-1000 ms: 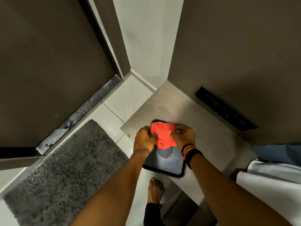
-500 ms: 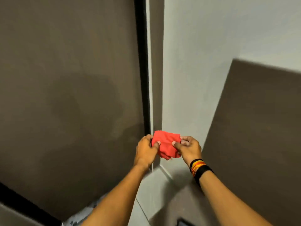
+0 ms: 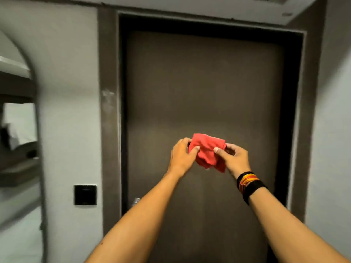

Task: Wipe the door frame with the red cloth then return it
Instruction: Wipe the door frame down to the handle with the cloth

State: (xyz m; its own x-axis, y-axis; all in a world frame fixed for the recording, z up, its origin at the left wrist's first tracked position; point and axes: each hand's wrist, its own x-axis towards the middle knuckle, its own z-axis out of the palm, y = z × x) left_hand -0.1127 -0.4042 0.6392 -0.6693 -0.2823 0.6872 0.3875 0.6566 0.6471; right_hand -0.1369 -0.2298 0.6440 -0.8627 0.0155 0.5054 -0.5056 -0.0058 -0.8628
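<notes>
While both hands pinch it, the red cloth (image 3: 208, 151) hangs bunched before the door (image 3: 205, 92).
Left hand (image 3: 182, 155) and right hand (image 3: 234, 158) should fold it into a flat pad, then press along the door frame (image 3: 108, 111).

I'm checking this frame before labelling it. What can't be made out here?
- Door handle, head view: mostly hidden behind the left forearm.
- Black wall panel: too blurred to tell what it is.
- Door frame bottom: cut off by the lower edge.
- Red cloth: bunched between left hand and right hand; its full shape is hidden.
</notes>
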